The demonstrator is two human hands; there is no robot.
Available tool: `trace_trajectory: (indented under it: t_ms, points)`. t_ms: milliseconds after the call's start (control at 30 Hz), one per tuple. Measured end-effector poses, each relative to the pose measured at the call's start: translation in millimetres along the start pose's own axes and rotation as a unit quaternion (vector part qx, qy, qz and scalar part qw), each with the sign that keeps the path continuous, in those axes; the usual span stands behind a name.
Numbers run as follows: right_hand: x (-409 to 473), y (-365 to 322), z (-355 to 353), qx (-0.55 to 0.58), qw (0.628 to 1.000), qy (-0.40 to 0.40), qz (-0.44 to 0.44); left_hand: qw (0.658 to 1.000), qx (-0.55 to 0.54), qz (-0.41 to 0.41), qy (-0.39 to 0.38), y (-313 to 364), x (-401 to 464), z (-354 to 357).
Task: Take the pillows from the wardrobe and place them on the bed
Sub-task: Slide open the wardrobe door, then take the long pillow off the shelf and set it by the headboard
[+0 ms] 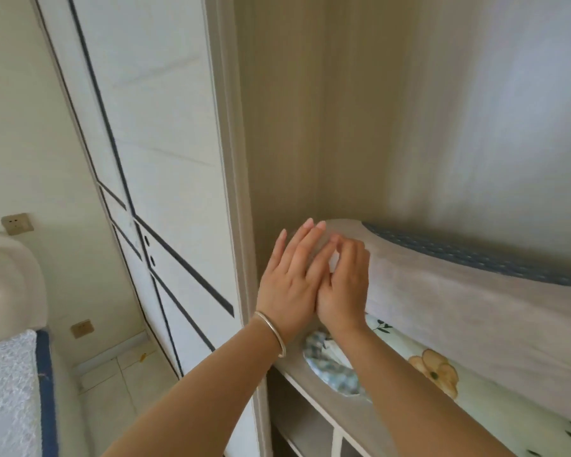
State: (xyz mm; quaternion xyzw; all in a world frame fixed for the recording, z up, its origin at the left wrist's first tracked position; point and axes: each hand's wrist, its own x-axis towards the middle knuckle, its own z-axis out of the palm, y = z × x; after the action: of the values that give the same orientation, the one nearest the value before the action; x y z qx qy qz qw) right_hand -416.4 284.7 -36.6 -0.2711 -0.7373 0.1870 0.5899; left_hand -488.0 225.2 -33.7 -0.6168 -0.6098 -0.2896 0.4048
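Note:
A grey pillow with a blue quilted band along its top lies on the wardrobe shelf, resting on a floral pillow or folded bedding. My left hand, with a silver bracelet on the wrist, is held flat with fingers extended at the grey pillow's left end. Beside it, my right hand touches that same end with its fingers curled. Whether either hand grips the pillow is unclear. The bed, white with a blue edge, shows at the lower left.
A closed white wardrobe door with dark trim lines stands to the left of the open compartment. Lower shelf cubbies sit under the shelf. A padded headboard and wall sockets are at the left, above tiled floor.

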Motion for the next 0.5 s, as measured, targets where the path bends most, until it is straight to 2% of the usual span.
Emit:
trace_trajectory:
  t_ms: [167,300,400,500]
  points:
    - [13.5,69.4,-73.9,-0.169,0.985,-0.027,0.032,0.989,-0.073,-0.022,-0.129,72.6,30.3,59.3]
    - [25.7,113.9,-140.5,-0.345,0.934,-0.084,0.047,0.967,-0.137,-0.038,-0.212,132.7,53.7,98.9]
    - [37.5,132.7,-173.1,-0.45,0.884,-0.115,0.058,0.958,-0.178,-0.023,-0.222,164.6,64.8,123.9]
    - [47.6,137.6,-184.8,-0.484,0.855,-0.158,0.099,0.954,-0.226,-0.008,-0.198,172.7,73.5,140.7]
